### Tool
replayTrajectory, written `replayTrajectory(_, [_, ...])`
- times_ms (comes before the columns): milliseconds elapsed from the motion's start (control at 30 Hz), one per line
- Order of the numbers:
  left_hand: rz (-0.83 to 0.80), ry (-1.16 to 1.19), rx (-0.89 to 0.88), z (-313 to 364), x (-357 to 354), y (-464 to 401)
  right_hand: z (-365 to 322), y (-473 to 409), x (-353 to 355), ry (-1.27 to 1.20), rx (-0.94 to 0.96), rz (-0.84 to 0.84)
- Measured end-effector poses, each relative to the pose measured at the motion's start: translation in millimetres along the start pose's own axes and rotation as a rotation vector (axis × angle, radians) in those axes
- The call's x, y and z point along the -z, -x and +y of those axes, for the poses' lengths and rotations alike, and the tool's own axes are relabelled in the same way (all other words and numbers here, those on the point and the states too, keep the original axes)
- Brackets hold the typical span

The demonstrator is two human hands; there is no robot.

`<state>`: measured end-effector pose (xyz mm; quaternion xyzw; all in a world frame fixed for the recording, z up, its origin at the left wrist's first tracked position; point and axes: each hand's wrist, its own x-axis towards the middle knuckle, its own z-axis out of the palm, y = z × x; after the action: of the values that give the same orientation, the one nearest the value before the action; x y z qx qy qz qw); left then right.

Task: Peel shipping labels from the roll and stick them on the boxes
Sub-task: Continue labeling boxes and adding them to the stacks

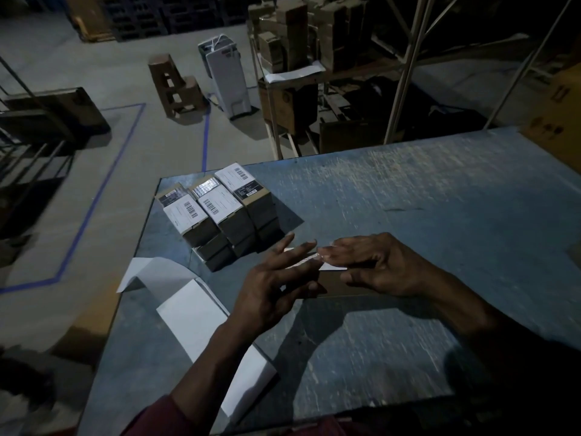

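Left hand: the left hand lies palm down with fingers spread and nearly straight, not curled around anything; its fingertips rest on the white shipping label on top of the box.
Right hand: the right hand is also palm down, fingers extended toward the left and loosely together, pressing flat on the same label; the thumb sits against the box's near side. Neither hand pinches or clamps anything.
Label: only thin slivers show between and beneath the fingers, so its print cannot be read; it lies flat, its long axis running left to right.
Box under the hands: a dark brown cardboard box sits on the table directly below both hands, long axis left to right, mostly hidden in shadow.
Label roll strip: a long white strip of label backing paper runs from the near edge of the table diagonally away to the left, then folds over the table's left edge; it passes under the left forearm.
Finished stack: a block of small brown cardboard boxes with white barcode labels on top stands near the far left corner, three columns side by side, just beyond the left hand's fingertips but apart from them.
Table: a worn blue-grey metal table carries everything.
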<state>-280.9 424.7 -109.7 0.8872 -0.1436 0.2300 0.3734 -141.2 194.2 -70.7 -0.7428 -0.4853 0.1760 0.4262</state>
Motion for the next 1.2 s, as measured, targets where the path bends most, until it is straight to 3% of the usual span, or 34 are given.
replayTrajectory(133, [0.139,0.102,0.037,5,-1,1,2,1,2,0.005,0.072,0.055])
replayTrajectory(200, [0.307,0.299,0.302,12,3,0,6,2,1,0.028,0.1,0.088])
replayTrajectory(267, [0.431,0.496,0.714,23,11,-9,9,1,0,0.067,0.15,0.125])
replayTrajectory(333, [0.302,0.711,1.097,27,17,-17,11,-1,-1,0.15,0.24,0.149])
replayTrajectory(400, [0.1,0.875,1.248,32,23,-22,10,-4,-3,0.234,0.365,0.156])
replayTrajectory(467, [0.026,0.885,1.192,35,24,-25,6,-8,-7,0.293,0.492,0.142])
replayTrajectory(567, [0.132,0.86,1.095,33,19,-29,0,-8,-11,0.36,0.529,0.149])
replayTrajectory(667, [0.288,0.851,0.964,23,14,-23,-10,-8,-5,0.254,0.363,0.19])
replayTrajectory(767, [0.28,0.653,0.708,15,15,-9,-14,-11,6,0.191,0.159,0.173])
replayTrajectory(867, [0.241,0.537,0.523,19,17,-6,-11,-14,14,0.051,-0.096,-0.01])
replayTrajectory(933, [0.214,0.506,0.473,21,20,-7,-5,-17,15,0.063,-0.152,-0.097])
replayTrajectory(1067, [0.119,0.516,0.468,12,28,-3,-8,-23,14,0.143,-0.139,-0.044])
replayTrajectory(1200, [0.158,0.735,0.762,17,30,1,-9,-18,-3,0.311,-0.006,0.086])
